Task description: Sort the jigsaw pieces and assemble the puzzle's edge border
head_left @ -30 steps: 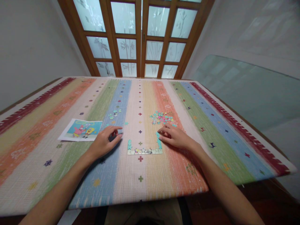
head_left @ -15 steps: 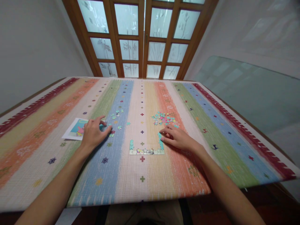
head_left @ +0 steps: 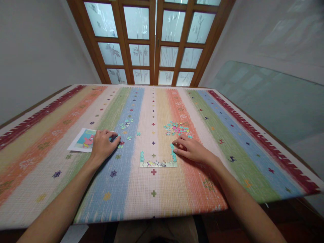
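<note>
My left hand (head_left: 104,144) rests over the right part of a picture card (head_left: 80,141) showing a pink cartoon figure. Its fingers curl loosely, with a small gap between forefinger and thumb and nothing visibly held. My right hand (head_left: 189,148) has its fingertips pinched at the right column of jigsaw pieces (head_left: 174,156); the fingers partly cover that column. This column joins a bottom row of jigsaw pieces (head_left: 158,164), and a short left column (head_left: 142,156) rises at the other end, making a U-shaped border.
A heap of loose jigsaw pieces (head_left: 177,128) lies beyond my right hand. Several scattered pieces (head_left: 126,123) lie beyond my left hand, and a single piece (head_left: 138,134) sits between the groups. A striped cloth (head_left: 141,195) covers the table. Glazed wooden doors (head_left: 154,44) stand behind.
The fingers of my left hand have lowered and drawn closer to the thumb, and the hand has shifted slightly right, uncovering more of the card. My right hand has barely moved.
</note>
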A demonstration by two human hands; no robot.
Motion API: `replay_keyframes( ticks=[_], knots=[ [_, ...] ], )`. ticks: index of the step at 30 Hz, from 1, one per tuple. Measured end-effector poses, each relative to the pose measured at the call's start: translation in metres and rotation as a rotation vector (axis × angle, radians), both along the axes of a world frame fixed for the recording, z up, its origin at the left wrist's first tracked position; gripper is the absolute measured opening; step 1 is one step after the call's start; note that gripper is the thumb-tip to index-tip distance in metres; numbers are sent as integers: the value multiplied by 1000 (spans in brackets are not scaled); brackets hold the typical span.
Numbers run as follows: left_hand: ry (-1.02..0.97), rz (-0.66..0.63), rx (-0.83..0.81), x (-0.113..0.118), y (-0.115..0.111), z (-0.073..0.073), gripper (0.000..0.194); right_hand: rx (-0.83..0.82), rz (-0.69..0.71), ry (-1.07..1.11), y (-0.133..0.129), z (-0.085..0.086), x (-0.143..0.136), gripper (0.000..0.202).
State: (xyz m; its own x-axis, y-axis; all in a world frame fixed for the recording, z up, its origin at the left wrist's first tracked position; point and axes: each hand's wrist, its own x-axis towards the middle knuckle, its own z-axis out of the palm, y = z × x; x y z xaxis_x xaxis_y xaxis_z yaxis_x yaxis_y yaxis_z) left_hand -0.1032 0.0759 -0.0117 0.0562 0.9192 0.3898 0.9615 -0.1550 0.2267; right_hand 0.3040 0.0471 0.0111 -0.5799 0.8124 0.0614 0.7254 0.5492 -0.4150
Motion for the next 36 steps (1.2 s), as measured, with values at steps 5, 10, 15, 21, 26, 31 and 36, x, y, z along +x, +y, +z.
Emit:
replay_keyframes(
  ticks=[5, 10, 15, 21, 26, 31, 36],
  knots=[
    [-12, -47, -30, 0, 2, 0, 32, 6, -9, 6, 0, 0, 0, 17],
    [-90, -128, -55, -1, 2, 3, 31, -5, -9, -15, -1, 1, -1, 17],
    [-126, -194, -44, -4, -5, 15, 29, 4, 1, 1, 0, 1, -1, 15],
    [-137, -401, -84, -10, -13, 26, 22, 25, 6, -14, 0, -2, -1, 15],
    [-40, -420, -126, -7, -17, 24, 36, 31, 8, -14, 0, -1, 0, 15],
    [-17, -416, -159, -4, -17, 19, 39, 19, 1, -19, -1, 1, -2, 13],
    [-51, -461, -198, -2, -18, 21, 31, 15, -3, -17, -1, 2, -2, 14]
  ],
)
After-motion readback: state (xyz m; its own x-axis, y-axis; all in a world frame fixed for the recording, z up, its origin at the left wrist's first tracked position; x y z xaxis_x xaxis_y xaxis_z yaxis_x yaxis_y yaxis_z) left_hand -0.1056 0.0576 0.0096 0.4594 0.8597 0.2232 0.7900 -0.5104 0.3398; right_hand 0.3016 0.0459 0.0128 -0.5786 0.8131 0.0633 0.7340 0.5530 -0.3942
